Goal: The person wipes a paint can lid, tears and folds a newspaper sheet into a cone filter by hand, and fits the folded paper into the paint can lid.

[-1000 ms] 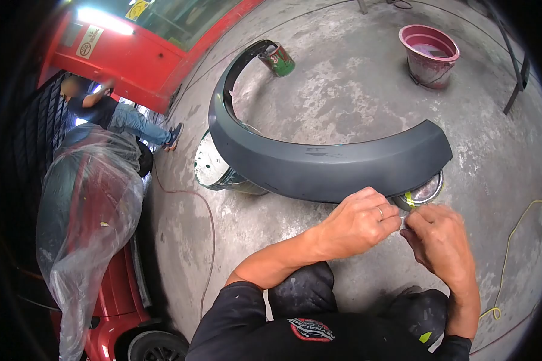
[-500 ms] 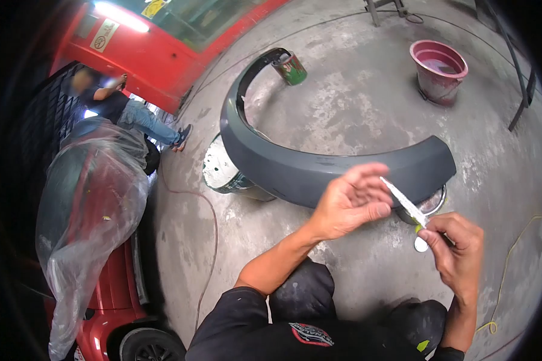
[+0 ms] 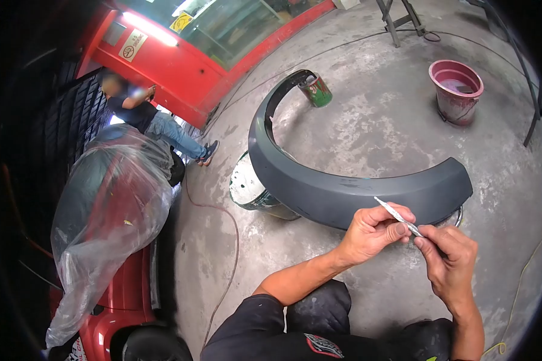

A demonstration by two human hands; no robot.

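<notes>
My left hand (image 3: pixel 376 233) pinches a slim, whitish, pointed stick (image 3: pixel 388 207) between thumb and fingers, its tip pointing up and left. The lower end of this stick is in the closed fingers of my right hand (image 3: pixel 454 256), which hide part of it. Just beyond both hands lies a dark grey, curved wheel-arch trim (image 3: pixel 325 188), with a few dark scuffs on its upper face. The trim rests on supports off the floor, including a white-topped bucket (image 3: pixel 245 183) at the left and a green and red can (image 3: pixel 317 91) at its far end.
A pink bucket (image 3: pixel 456 90) with liquid stands at the far right. On the left, a red car (image 3: pixel 123 301) is partly under plastic sheeting (image 3: pixel 111 216). A person (image 3: pixel 156 123) stands by the red wall. A hose (image 3: pixel 235 240) and a yellow cord (image 3: pixel 520 289) run across the floor.
My left hand has moved from open fingers beside the stick to a pinch on it, and my hands are closer together. The view has shifted, so the surroundings appear lower and further right.
</notes>
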